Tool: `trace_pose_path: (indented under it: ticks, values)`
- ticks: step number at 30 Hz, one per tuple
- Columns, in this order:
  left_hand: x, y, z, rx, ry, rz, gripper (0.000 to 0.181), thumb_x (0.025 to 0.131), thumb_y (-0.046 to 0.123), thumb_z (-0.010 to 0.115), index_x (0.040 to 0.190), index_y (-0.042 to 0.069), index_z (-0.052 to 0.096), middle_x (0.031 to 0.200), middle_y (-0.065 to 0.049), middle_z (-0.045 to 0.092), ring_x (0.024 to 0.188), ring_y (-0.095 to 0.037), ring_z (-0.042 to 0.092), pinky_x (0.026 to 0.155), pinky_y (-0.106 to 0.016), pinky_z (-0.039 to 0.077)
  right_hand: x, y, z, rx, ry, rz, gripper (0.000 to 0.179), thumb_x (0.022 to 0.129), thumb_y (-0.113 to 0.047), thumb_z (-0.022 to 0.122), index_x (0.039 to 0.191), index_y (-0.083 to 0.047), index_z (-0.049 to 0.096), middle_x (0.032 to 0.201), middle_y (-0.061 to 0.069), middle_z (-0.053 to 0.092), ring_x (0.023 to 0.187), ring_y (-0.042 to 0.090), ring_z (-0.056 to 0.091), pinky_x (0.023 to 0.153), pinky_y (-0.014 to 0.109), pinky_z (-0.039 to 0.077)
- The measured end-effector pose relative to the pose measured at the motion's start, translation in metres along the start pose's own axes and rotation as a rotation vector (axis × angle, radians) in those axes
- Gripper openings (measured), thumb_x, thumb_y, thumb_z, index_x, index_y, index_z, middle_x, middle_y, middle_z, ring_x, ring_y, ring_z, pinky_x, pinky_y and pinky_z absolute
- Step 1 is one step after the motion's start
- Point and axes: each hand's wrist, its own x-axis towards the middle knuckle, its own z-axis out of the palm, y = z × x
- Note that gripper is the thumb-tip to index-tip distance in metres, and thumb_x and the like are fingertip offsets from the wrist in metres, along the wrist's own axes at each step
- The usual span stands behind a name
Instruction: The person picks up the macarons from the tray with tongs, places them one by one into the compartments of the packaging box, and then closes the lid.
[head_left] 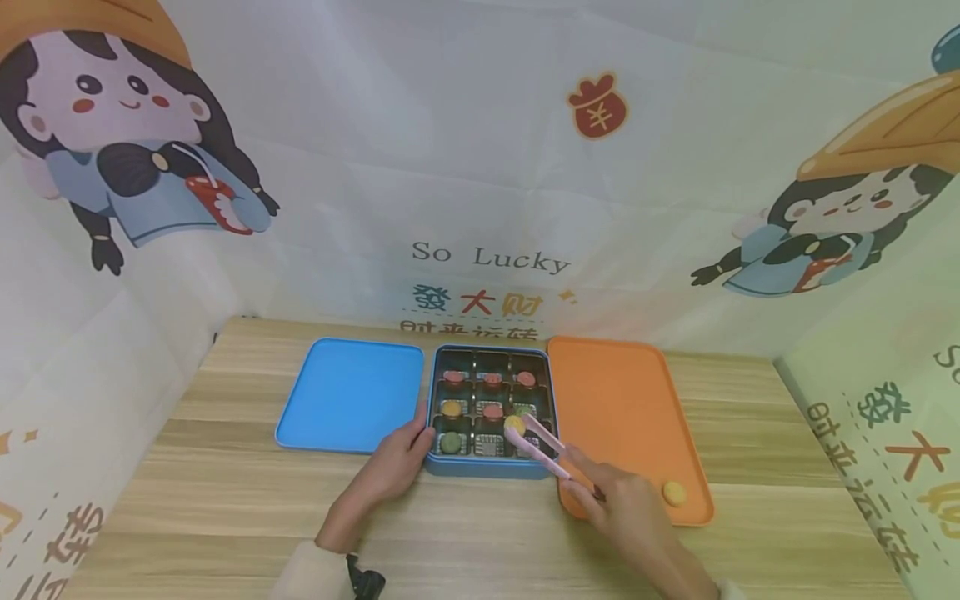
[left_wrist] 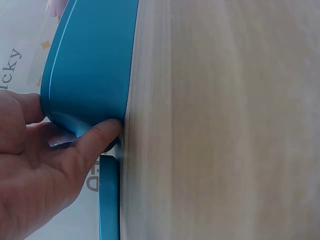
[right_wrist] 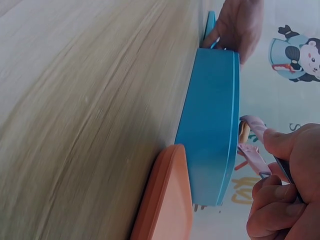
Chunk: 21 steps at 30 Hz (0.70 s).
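Pink tongs [head_left: 538, 455], blue box [head_left: 487, 469], orange tray [head_left: 615, 417], wood-grained table [head_left: 465, 533]

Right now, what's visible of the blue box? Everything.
The blue box is smooth, possibly metal, with rounded corners and a dark nine-compartment insert. It sits upright and open on the table, left of the orange tray. The left hand holds its near left corner. Cookies sit inside; the near middle compartment is empty.

A screened-off booth: wood-grain worktop [head_left: 225, 483], pale sheets [head_left: 465, 167] on three sides bearing cartoon figures [head_left: 142, 171] and lettering [head_left: 483, 258]; building type indeterminable.
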Motion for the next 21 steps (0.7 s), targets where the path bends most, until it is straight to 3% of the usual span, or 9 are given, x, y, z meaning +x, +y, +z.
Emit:
trace_pose_path:
  ticks: [21]
  values:
    - [-0.001, 0.002, -0.002, 0.004, 0.008, 0.002, 0.056, 0.107, 0.020, 0.038, 0.154, -0.004, 0.021, 0.152, -0.026, 0.038, 0.141, -0.041, 0.036, 0.112, -0.056, 0.035, 0.002, -0.007, 0.014, -0.027, -0.002, -0.066, 0.046, 0.079, -0.021, 0.082, 0.123, -0.008, 0.071, 0.060, -0.018, 0.032, 0.054, -0.008, 0.023, 0.046, 0.009, 0.022]
